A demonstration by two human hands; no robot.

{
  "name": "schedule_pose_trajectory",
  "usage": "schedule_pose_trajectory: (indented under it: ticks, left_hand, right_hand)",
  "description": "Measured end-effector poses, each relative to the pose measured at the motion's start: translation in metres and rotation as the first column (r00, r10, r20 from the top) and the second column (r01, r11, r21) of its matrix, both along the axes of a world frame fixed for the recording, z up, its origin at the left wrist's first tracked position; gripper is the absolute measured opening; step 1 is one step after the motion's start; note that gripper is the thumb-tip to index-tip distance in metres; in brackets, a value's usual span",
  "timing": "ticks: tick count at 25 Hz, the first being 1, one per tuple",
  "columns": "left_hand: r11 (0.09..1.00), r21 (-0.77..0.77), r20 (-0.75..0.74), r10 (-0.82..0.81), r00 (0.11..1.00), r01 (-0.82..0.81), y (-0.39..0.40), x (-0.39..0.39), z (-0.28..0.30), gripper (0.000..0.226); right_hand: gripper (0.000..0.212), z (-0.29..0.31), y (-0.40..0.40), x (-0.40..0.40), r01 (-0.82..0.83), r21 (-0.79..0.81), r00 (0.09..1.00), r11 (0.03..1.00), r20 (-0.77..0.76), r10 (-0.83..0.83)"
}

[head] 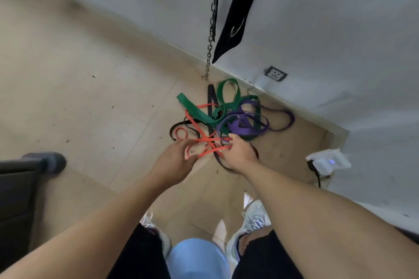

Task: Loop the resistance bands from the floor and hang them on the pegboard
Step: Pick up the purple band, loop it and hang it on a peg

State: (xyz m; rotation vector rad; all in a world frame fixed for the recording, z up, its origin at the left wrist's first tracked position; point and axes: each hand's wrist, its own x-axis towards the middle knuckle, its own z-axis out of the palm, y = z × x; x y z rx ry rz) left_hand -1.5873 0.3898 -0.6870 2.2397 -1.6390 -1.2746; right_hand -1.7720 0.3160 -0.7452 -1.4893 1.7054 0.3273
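A tangle of resistance bands lies on the tiled floor by the wall: a wide green band [199, 114], a purple band [243, 128], a thin black band [210, 99] and a thin red-orange band [199, 131]. My left hand [175, 156] pinches the red-orange band at its near left loops. My right hand [240, 153] grips the same red-orange band at its right end, close to the purple one. Both arms reach down from above. The pegboard is out of view.
A metal chain [212, 29] and a black strap [238, 11] hang down the white wall above the pile. A wall socket [275, 73] sits low on the wall. A white charger [326, 162] lies at the right. A dark bench edge [27, 170] is at the left. My shoes [251, 222] stand below.
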Motion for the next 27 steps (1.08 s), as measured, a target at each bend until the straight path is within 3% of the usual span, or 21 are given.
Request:
schedule_pose_trajectory:
  ticks: [4, 7, 8, 12, 14, 19, 22, 25, 27]
  left_hand:
    - [0.999, -0.001, 0.091, -0.039, 0.995, 0.039, -0.015, 0.001, -0.095, 0.044]
    - [0.907, 0.256, 0.163, -0.382, 0.910, 0.335, -0.026, -0.009, -0.136, 0.063]
    - [0.876, 0.256, 0.145, -0.454, 0.879, 0.410, -0.035, -0.013, -0.140, 0.064]
    - [0.894, -0.012, 0.193, -0.438, 0.878, 0.448, -0.058, -0.025, -0.134, 0.051]
    - [0.906, -0.040, 0.190, -0.406, 0.894, 0.420, -0.056, -0.024, -0.130, 0.048]
    - [0.862, 0.013, 0.322, -0.483, 0.814, 0.506, -0.030, -0.029, -0.107, 0.043]
    - [0.885, -0.023, 0.327, -0.433, 0.840, 0.465, -0.024, -0.030, -0.091, 0.044]
    - [0.900, -0.191, 0.278, -0.334, 0.901, 0.392, -0.017, -0.032, -0.069, 0.064]
    - [0.887, -0.345, 0.201, -0.249, 0.947, 0.306, -0.003, -0.040, -0.053, 0.081]
  right_hand:
    - [0.055, -0.100, -0.001, 0.001, -0.072, -0.041, 0.996, 0.997, -0.057, 0.070]
    - [0.058, -0.166, -0.004, 0.009, -0.121, -0.095, 0.989, 0.988, -0.094, 0.112]
    - [0.063, -0.184, -0.008, 0.013, -0.107, -0.117, 0.990, 0.987, -0.109, 0.094]
    - [0.064, -0.240, -0.008, 0.020, -0.013, -0.121, 0.998, 0.993, -0.060, 0.006]
    - [0.055, -0.252, -0.006, 0.020, 0.018, -0.134, 0.997, 0.991, -0.068, -0.028]
    - [0.037, -0.202, 0.003, 0.013, -0.080, -0.393, 0.972, 0.916, -0.234, -0.016]
    - [0.030, -0.143, 0.000, 0.003, 0.026, -0.574, 0.994, 0.818, -0.069, -0.080]
    - [0.017, -0.070, -0.009, -0.004, 0.110, -0.745, 0.994, 0.658, 0.076, -0.081]
    - [0.022, -0.015, -0.007, -0.010, 0.139, -0.812, 0.987, 0.567, 0.162, -0.010]
